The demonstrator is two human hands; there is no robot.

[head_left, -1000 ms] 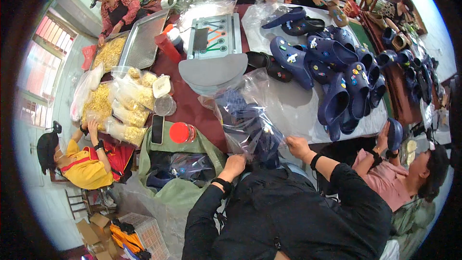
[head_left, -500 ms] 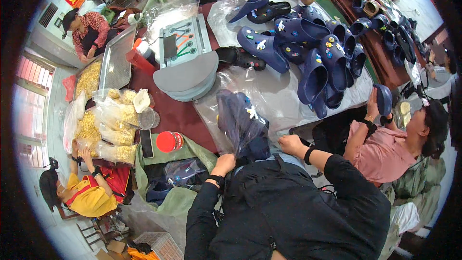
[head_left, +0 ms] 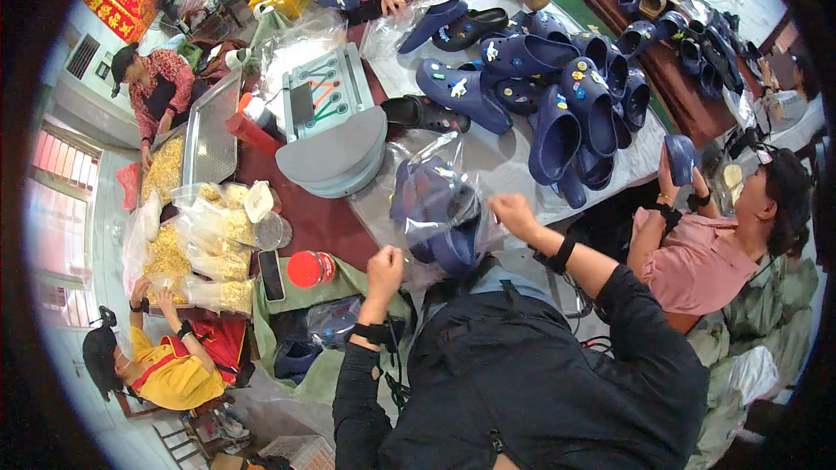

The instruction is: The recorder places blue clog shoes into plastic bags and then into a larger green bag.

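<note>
In front of me at the near table edge lies a clear plastic bag with navy clogs inside it. My left hand is closed in a fist at the bag's near left edge, apparently pinching the film. On the other side my right hand, also closed, is at the bag's right edge. The thin film between my fingers is hard to make out. A large heap of navy clogs with small coloured charms stands beyond the bag, to the right.
A grey machine stands left of the bag. Nearer are a red-lidded jar, a phone and an open green sack with bagged clogs. Bags of yellow pieces lie left. A co-worker in pink holds a clog at right.
Both hands have risen away from my body, the left slightly leftward, the right upward. The bag's gathered film has spread, and the clogs inside lie lower in view. The co-worker's clog has shifted slightly.
</note>
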